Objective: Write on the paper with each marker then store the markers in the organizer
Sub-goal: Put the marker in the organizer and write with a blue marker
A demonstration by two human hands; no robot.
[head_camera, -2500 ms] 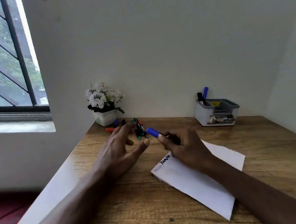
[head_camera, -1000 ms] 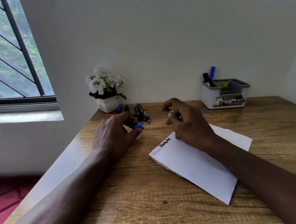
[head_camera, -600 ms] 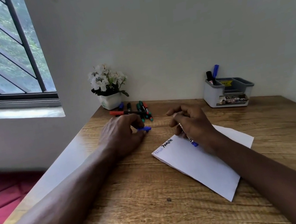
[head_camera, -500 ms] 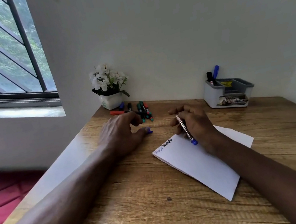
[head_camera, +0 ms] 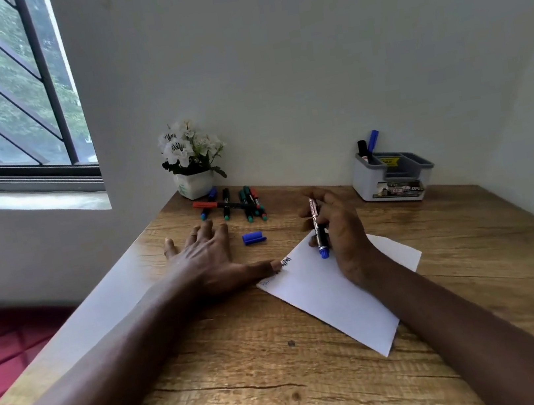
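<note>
right hand [head_camera: 343, 236] grips the uncapped blue marker [head_camera: 319, 229], tip just above the paper [head_camera: 335, 296]. left hand [head_camera: 212, 262] lies flat, fingers straight, thumb on the paper's corner. i judge: if that thumb lifts, the sheet slides and ink smears. the loose cap [head_camera: 254, 238] may roll away.

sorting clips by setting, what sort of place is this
Probably a home study corner: a wooden desk set into a wall corner by a barred window, a desk organizer holding markers, and the right hand holding a blue marker over paper.
</note>
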